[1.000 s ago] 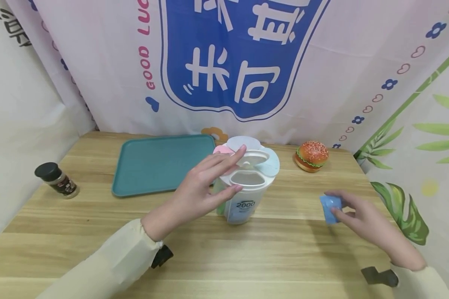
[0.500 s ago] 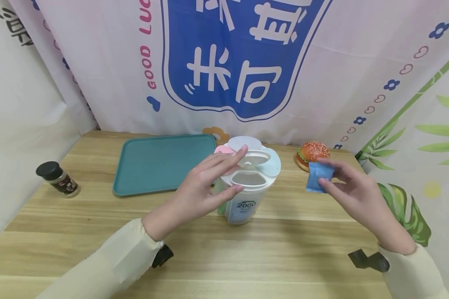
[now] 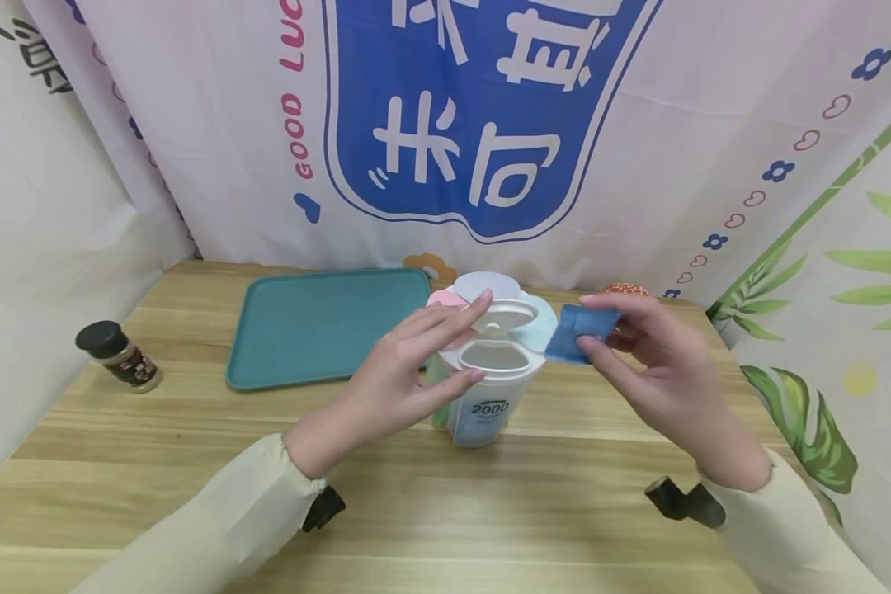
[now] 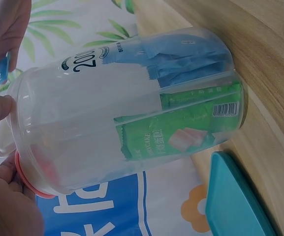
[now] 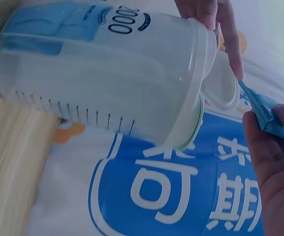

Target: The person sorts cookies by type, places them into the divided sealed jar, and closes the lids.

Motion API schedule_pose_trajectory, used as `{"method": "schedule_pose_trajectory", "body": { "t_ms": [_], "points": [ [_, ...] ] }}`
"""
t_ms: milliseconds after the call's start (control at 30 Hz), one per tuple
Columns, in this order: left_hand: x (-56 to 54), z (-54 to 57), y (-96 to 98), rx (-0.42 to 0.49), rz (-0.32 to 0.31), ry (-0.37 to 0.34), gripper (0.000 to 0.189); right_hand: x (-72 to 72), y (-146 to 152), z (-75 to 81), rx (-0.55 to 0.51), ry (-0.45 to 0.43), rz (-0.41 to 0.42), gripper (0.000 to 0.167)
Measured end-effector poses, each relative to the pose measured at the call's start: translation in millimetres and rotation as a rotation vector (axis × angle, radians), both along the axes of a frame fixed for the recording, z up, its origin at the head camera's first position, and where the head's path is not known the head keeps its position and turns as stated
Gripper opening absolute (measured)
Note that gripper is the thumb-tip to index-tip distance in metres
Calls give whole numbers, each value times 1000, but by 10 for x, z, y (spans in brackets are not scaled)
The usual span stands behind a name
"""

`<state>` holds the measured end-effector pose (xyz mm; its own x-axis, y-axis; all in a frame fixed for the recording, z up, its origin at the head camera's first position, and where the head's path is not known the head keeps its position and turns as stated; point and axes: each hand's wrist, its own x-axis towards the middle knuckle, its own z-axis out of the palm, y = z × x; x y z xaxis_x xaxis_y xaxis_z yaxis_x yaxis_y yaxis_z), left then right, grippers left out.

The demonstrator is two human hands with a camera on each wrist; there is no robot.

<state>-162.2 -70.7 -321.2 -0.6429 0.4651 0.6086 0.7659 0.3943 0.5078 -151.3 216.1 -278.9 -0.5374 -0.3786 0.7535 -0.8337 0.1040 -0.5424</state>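
Note:
My left hand (image 3: 393,363) rests on the lid of a clear divided storage canister (image 3: 483,404), its fingers spread over the top. Its thumb touches the rim, and its index finger lies by a raised flap (image 3: 506,316) above an uncovered compartment opening. My right hand (image 3: 661,363) pinches a small blue packet (image 3: 581,333) between thumb and fingers, just right of the lid. In the left wrist view, blue packets (image 4: 191,61) and green cake packets (image 4: 181,130) lie inside the canister in separate compartments. The other lid flaps are pink, grey-white and pale blue.
A teal tray (image 3: 327,330) lies behind and left of the canister. A black-capped seasoning jar (image 3: 119,355) stands at the table's left. A toy burger (image 3: 627,289) at the back right is mostly hidden behind my right hand. A printed cloth (image 3: 267,231) hangs behind the table.
My right hand has brought the blue packet leftward and up from the table's right side to the canister's lid, passing in front of the burger. My left hand has stayed in place.

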Motion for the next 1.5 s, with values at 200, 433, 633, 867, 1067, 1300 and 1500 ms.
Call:
{"method": "schedule_pose_trajectory", "body": {
  "t_ms": [200,433,633,867,1067,1300,1500],
  "points": [
    [2,2,-10,10,-6,0,75,-72,-200,15,74,39,-35,34],
    [-6,10,-3,3,-17,-2,75,-95,-346,-6,156,-11,-66,44],
    [-9,13,-8,6,-18,1,76,-148,-402,-98,188,3,-38,35],
    [-15,4,-6,-1,-15,9,76,-137,-413,-178,247,25,-72,38],
    [-2,12,-12,3,-16,6,76,-130,-419,-200,281,42,-86,35],
    [-9,6,-9,0,-20,0,76,-101,-369,-242,343,79,-119,25],
    [-5,2,-4,-6,-14,1,76,-71,-324,-257,362,77,-119,26]
  ]
}}
